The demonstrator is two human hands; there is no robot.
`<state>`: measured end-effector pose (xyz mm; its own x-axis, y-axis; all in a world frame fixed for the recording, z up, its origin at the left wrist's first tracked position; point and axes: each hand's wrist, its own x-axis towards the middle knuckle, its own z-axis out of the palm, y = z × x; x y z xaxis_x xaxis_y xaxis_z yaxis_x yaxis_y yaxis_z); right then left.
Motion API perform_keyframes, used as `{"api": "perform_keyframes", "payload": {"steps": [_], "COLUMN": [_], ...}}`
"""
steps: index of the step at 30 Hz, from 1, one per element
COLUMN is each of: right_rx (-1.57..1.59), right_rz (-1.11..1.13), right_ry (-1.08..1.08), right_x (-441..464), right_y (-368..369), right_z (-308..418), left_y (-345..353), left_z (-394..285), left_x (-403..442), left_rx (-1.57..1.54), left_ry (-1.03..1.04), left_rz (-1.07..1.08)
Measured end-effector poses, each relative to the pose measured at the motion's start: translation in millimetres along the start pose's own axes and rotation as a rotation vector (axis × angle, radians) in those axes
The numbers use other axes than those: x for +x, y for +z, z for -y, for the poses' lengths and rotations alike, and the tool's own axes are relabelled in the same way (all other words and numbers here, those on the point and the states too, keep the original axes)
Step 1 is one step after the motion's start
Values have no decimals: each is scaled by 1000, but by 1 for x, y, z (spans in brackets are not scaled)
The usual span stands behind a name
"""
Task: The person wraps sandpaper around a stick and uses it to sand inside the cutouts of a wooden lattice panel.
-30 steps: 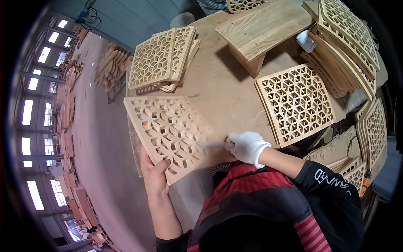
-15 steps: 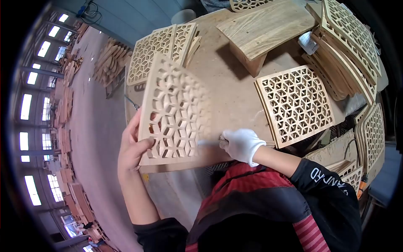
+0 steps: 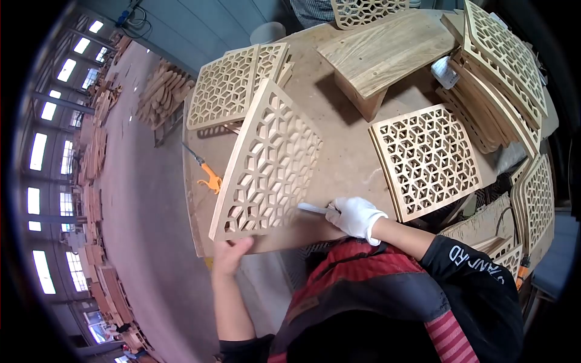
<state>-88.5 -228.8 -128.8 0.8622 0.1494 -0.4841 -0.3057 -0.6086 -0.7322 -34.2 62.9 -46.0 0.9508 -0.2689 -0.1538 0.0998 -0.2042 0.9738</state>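
Observation:
A pale wooden lattice panel [image 3: 272, 163] stands tilted over the table, its cut-out pattern facing me. My bare left hand [image 3: 230, 255] holds its lower left corner, thumb at the bottom edge and the other fingers mostly hidden. My right hand [image 3: 358, 218], in a white glove, is closed around a thin, flat, pale tool [image 3: 312, 209]. The tool's tip points left, close to the panel's lower right side; whether it touches cannot be made out. An orange air blow gun [image 3: 210, 177] lies left of the panel.
Lattice panels [image 3: 426, 160] are stacked to the right, with another stack [image 3: 221, 88] behind on the left. A wooden stand [image 3: 387, 51] sits at the back of the table [image 3: 345, 154]. Curved wooden pieces [image 3: 484, 103] and leaning panels [image 3: 505, 54] crowd the far right.
My left hand has shifted from the panel's left side down to its lower corner. The panel has turned and tilted, uncovering the orange blow gun. The gloved hand moved slightly right and down.

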Motion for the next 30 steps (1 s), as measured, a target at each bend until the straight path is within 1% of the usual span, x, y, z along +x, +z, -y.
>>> {"api": "perform_keyframes", "payload": {"steps": [2,4,5,7,10,11,14,15,16,19,22,26,27,30], "right_rx": [-3,-16,-43,-95,59,55,40,28,17,-156,-207,-304,-335,-384], "right_rz": [-5,-10,2,23,-166,-201,-333,-391,-451,-375,-391,-468,-578,-603], "right_ry": [-61,-165,-156,-137,-177,-205,-313,-367,-418,-316,-347,-389,-469,-491], "right_x": [-1,-12,-16,-21,-23,-25,-35,-38,-41,-46,-46,-45,-46,-46], "right_y": [-1,-9,-14,-23,-22,-26,-41,-43,-46,-63,-69,-74,-71,-69], "right_z": [3,18,27,43,45,48,56,57,57,62,63,66,64,69], "left_y": [17,24,26,32,36,37,52,58,64,82,97,105,103,104], "left_z": [24,34,34,3,-40,-50,-74,-74,-75,-77,-91,-95,-93,-96], "left_x": [-5,3,11,22,44,51,72,79,85,104,114,127,129,128], "left_rx": [194,264,297,324,305,290,320,285,281,253,225,264,314,296], "left_ry": [-18,77,124,132,205,240,171,183,246,400,346,337,344,356], "left_rz": [-147,-249,-302,-279,-255,-246,-222,-213,-184,-91,-9,10,0,-1]}}
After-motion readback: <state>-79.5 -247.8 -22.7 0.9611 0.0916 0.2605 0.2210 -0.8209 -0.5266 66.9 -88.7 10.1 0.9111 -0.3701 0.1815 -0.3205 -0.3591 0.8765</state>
